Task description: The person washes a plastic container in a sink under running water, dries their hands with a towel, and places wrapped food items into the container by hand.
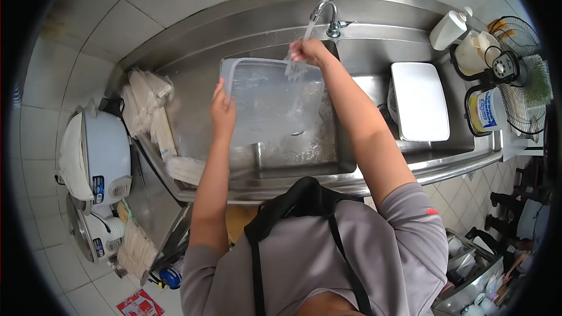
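Observation:
A translucent plastic container [257, 88] is tilted over the left sink basin [345, 140]. My left hand [222, 108] grips its left rim, thumb up along the edge. Under the running faucet [325, 11], my right hand [307, 51] is bent at the wrist above the container's far edge, its fingers curled together. Water streams past those fingers onto the container. Whether anything is in the right hand I cannot make out. Water is splashing on the basin floor below the container.
A white rectangular lid or tray [420, 102] lies over the right basin. A white pump bottle [449, 30], wire baskets [515, 35] and a labelled tub [487, 110] stand at right. Plastic-wrapped bundles [146, 102] line the left side, beside a large grey-white appliance [105, 155].

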Tool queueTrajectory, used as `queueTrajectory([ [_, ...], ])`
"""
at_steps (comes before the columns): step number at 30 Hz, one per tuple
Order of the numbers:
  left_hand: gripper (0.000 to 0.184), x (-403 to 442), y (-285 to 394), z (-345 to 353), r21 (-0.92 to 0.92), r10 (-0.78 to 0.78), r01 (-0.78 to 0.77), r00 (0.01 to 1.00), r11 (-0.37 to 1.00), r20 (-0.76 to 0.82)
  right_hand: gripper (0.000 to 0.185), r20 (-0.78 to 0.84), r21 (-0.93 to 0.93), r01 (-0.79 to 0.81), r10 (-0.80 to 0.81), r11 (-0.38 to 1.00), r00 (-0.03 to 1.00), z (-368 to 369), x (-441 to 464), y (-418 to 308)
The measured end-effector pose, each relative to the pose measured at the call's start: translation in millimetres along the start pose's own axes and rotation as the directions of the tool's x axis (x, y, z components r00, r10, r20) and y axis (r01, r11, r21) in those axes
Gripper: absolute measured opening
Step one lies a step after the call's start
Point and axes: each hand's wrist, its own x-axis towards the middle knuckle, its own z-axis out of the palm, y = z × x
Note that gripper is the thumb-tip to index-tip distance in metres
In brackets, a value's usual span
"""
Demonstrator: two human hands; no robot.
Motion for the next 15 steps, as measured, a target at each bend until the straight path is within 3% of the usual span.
queueTrajectory([
  [3,0.013,22,-45,37,-0.081,-0.166,0.186,0.964,0.979,0.205,0.018,0.238,-0.064,-0.112,0.125,0.992,0.963,5,-5,-2],
  [4,0.016,29,-54,51,-0.092,-0.229,0.266,0.928,0.96,0.294,0.018,0.136,-0.077,-0.101,0.11,0.992,0.985,7,-9,-6],
  [7,0.023,49,-63,94,-0.01,-0.031,0.037,0.94,0.999,0.339,0.018,0.244,-0.116,-0.101,0.127,0.988,0.961,9,-17,-13],
  [8,0.033,55,-64,102,0.093,-0.065,0.026,0.896,0.995,0.44,0.02,0.252,-0.079,-0.115,0.131,0.99,0.959,9,-19,-15],
  [11,0.036,72,-8,114,0.232,-0.128,-0.034,0.755,0.972,0.643,0.013,0.069,-0.315,0.171,-0.157,0.933,0.985,3,-13,-7],
  [12,0.039,78,7,119,0.302,-0.183,-0.053,0.693,0.952,0.698,0.014,0.141,-0.741,0.293,-0.286,0.604,0.948,0,-18,-8],
  [13,0.038,81,3,126,0.177,-0.085,-0.078,0.649,0.981,0.756,0.018,0.274,-0.888,0.34,-0.236,0.308,0.932,1,-27,-9],
  [14,0.037,87,-1,133,0.047,0.023,-0.1,0.603,0.994,0.797,0.021,0.381,-0.924,0.382,-0.147,-0.026,0.913,3,-36,-8],
  [15,0.036,98,-2,140,-0.088,0.141,-0.122,0.556,0.989,0.819,0.028,0.334,-0.932,0.306,-0.13,-0.196,0.934,2,-50,-4],
])
